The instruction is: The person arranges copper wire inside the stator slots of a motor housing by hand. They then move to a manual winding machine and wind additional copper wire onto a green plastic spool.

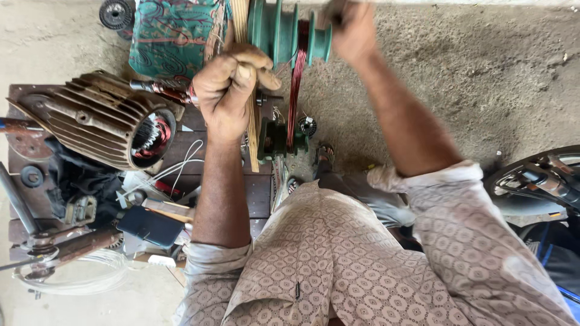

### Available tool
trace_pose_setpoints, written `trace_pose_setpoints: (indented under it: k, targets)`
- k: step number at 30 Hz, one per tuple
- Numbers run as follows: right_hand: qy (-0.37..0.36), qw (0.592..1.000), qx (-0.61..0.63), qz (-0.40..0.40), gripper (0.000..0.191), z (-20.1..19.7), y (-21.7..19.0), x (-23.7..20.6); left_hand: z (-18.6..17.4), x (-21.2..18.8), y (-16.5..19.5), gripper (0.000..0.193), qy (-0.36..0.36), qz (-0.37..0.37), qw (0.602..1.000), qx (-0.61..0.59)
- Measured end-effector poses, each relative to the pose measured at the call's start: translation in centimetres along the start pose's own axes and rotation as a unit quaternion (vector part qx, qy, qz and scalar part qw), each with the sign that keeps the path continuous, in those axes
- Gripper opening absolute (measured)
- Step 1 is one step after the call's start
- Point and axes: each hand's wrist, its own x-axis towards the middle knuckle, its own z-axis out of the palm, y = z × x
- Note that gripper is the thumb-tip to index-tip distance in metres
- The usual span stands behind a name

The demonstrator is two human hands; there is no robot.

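At the far left a ribbed grey motor housing lies on its side on the dark wooden tabletop, its open end showing copper windings inside. Below it sit a dark flat phone-like slab, loose white wires and a coil of clear tubing. Above, a teal patterned cloth lies near a small black wheel.

Toward the middle, the left hand is curled shut around an upright wooden slat, thumb pressed along it. Just right of that hand stands a green stepped winding former, with a band of reddish copper wire running down from it to a green base.

The right hand, blurred, is at the former's right end; I cannot tell whether it grips anything. Farther right is bare concrete floor, then a motorcycle part at the edge.
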Motion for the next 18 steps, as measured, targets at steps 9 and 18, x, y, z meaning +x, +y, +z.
trace_pose_setpoints:
  k: [9,18]
  targets:
    - [-0.327,0.896,0.213,0.212,0.037,7.9,-9.2,-24.1,-0.9,-0.2,0.0,0.026,-0.013,-0.027,0.998,0.047]
    - [-0.232,0.957,-0.11,-0.135,0.03,-9.1,-16.9,-10.7,-1.2,0.6,-0.6,0.024,0.02,-0.054,0.998,0.018]
